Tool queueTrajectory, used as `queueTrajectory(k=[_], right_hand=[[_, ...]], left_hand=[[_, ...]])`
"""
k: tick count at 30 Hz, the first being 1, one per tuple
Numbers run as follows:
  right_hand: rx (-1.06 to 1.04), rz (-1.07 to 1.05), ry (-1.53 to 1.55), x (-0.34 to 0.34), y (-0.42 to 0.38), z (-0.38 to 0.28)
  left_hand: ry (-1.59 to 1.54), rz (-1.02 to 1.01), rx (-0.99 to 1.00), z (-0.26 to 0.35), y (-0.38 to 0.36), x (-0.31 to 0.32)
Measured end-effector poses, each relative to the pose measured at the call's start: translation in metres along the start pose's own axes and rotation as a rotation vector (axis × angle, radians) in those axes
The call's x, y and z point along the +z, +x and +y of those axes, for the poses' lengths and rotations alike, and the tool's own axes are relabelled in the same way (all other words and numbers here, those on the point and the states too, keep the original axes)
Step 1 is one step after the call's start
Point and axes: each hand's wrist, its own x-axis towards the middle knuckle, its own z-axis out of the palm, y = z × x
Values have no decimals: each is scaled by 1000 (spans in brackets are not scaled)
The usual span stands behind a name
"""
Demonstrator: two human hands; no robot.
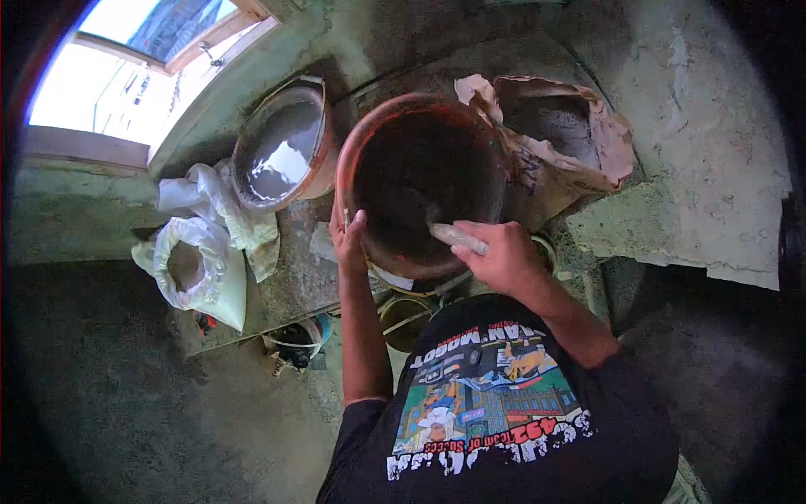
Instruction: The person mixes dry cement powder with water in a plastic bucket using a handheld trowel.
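A large reddish-brown basin (351,160) with a dark inside stands in front of me. My left hand (348,239) grips its near-left rim, the thumb showing above the edge and the fingers mostly hidden behind it. My right hand (502,259) is closed around the pale, worn handle (459,238) of a hand tool at the near-right side of the basin. The tool's far end points into the dark basin and cannot be made out. What lies at the bottom is too dark to identify.
An open paper sack (550,181) of grey powder stands to the right. Left of the basin is a bucket (315,181) of greyish liquid, and nearer is an open white sack (227,286). More buckets (407,323) sit below the ledge. A window (159,67) is upper left.
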Motion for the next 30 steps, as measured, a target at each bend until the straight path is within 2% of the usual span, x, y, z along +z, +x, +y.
queueTrajectory(k=[3, 7, 9, 13, 15, 17, 18, 24, 29, 30], right_hand=[[75, -62, 7, 0, -5, 10], [50, -78, -62, -2, 5, 29], [106, -92, -209, -6, 18, 32], [-24, 8, -443, -22, 33, 31], [-70, -15, -520, -27, 32, 22], [-128, 141, -734, -39, 39, 11], [-151, 63, -824, -40, 40, 5], [-111, -22, -997, 13, 9, 35], [-65, -81, -747, 14, -18, 10], [-117, -47, -645, 11, -19, 11]], left_hand=[[-21, 23, -65, 1, -5, 4], [27, 7, 2, 1, -6, 6], [78, -39, 22, -1, -7, 6], [42, -84, 39, 11, -9, 19], [59, -86, 79, 10, -9, 17], [94, -129, 99, 21, -6, 34], [95, -126, 116, 19, -6, 38], [68, -103, 133, 16, 3, 46], [52, -126, 66, 11, 14, 26], [38, -126, 66, 16, 15, 27]])
